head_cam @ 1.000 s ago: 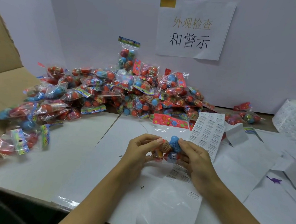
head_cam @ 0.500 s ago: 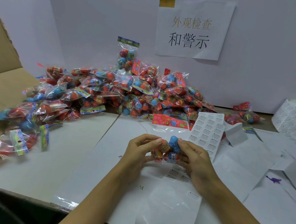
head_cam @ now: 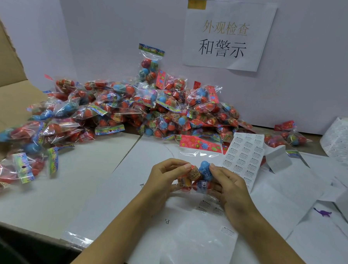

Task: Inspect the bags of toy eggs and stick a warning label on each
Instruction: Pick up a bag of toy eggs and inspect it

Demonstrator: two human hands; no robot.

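Nothing has shifted over the last second: the left hand and right hand still pinch one bag of toy eggs between them near the table's edge, so inspection continues. Whether it carries a label is hidden. Just beyond lies the warning-label sheet; farther, the heap of bags.

glossy plastic bags — matt paper labels

White table under egg bags, label sheets, perhaps paper
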